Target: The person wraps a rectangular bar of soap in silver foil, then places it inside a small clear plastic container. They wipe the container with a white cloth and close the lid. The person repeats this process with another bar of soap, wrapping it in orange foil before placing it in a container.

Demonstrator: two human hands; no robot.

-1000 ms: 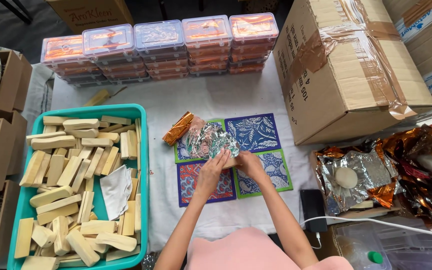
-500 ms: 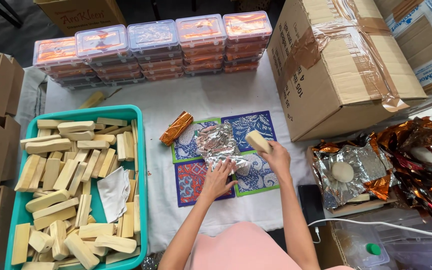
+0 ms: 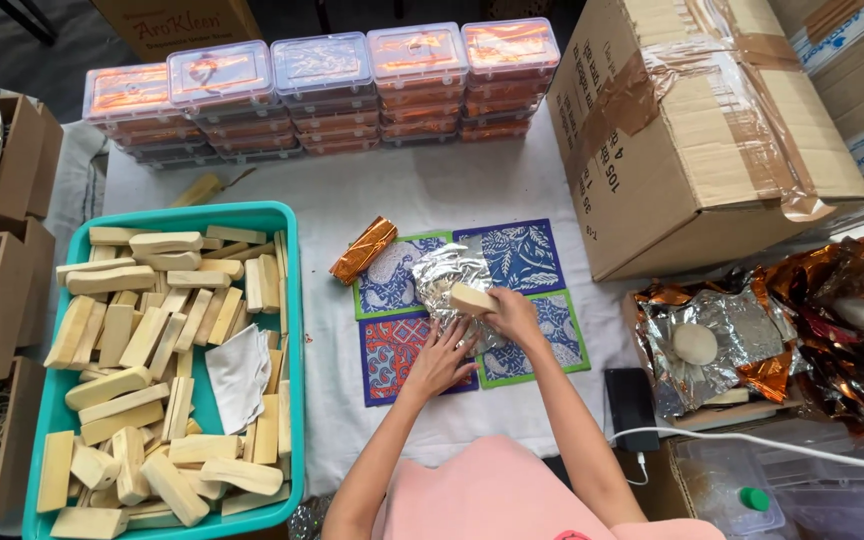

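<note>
A sheet of crinkled silver foil [image 3: 444, 272] lies on four patterned square mats [image 3: 518, 254] in the middle of the white-covered table. My right hand [image 3: 514, 314] holds a pale beige bar [image 3: 472, 298] over the foil's right part. My left hand [image 3: 442, 358] rests flat on the foil's lower edge and the mats, fingers spread. An orange foil-wrapped bar [image 3: 363, 250] lies at the mats' upper left corner.
A teal tub [image 3: 290, 300] full of pale bars and a white cloth [image 3: 238, 373] sits at left. Stacked clear lidded boxes [image 3: 322, 92] line the far edge. A taped cardboard box [image 3: 692, 130] stands at right, with crumpled foil wrappers [image 3: 742, 340], a dark phone [image 3: 631, 408] and cable below it.
My right hand lifted the pale bar away to the right, then brought it back down over the foil. My left hand stayed pressing on the foil's lower edge.
</note>
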